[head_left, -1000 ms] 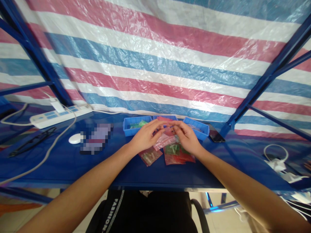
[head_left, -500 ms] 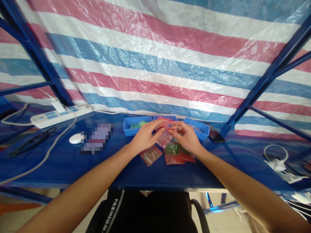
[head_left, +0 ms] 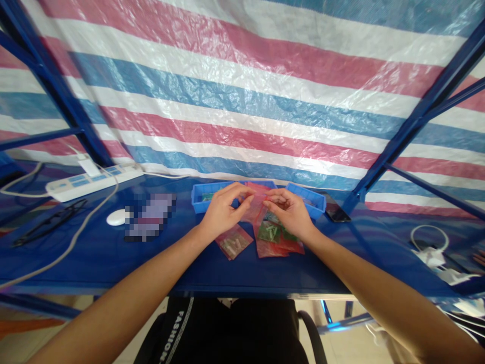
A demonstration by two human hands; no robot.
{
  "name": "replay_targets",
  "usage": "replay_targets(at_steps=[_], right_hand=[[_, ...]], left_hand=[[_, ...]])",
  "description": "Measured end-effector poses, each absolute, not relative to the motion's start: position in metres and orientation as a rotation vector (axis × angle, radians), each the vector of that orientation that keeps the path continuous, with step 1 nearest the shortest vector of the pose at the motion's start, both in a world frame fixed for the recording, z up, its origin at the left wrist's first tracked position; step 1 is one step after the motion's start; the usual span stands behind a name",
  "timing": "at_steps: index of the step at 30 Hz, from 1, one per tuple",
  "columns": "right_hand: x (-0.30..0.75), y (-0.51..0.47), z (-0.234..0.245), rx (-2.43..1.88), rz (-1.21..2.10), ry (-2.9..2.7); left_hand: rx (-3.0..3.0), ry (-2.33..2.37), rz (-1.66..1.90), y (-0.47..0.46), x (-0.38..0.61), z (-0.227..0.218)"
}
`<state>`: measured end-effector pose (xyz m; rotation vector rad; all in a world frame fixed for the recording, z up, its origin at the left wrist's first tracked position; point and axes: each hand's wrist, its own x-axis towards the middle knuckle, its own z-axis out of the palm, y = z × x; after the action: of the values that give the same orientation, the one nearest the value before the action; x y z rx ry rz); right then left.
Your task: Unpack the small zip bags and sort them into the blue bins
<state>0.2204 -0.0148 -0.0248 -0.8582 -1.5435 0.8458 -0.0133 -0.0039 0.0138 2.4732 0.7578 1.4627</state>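
Between my two hands is a small reddish see-through plastic bag (head_left: 251, 214), held up above the table. My left hand (head_left: 228, 206) pinches its left side between thumb and fingers. On its right side my right hand (head_left: 287, 206) grips the upper edge with thumb and fingertips. Below my left hand lies a pinkish bag (head_left: 234, 242) with small pale pieces inside. Under my right hand, a green bag (head_left: 269, 231) with pale pieces rests on red bags (head_left: 278, 248). The contents of the held bag cannot be made out.
Behind my hands stand a left blue bin (head_left: 200, 207), a middle bin partly hidden, and a right blue bin (head_left: 317, 206). A dark phone (head_left: 338, 210), white power strip (head_left: 98, 182), cable (head_left: 87, 221), glasses (head_left: 49, 222) and white oval object (head_left: 117, 217) lie around.
My left hand has shifted slightly, and its fingers are spread a little wider from the right hand's. More of the red bag shows between them. The bags on the table lie as before.
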Motion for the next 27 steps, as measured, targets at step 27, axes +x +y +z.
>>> replay_targets(at_steps=[27], right_hand=[[0.2234,-0.0118,-0.0197,-0.884,0.798,-1.472]], left_hand=[[2.346,0.949,1.386,0.0027,-0.0117,0.0077]])
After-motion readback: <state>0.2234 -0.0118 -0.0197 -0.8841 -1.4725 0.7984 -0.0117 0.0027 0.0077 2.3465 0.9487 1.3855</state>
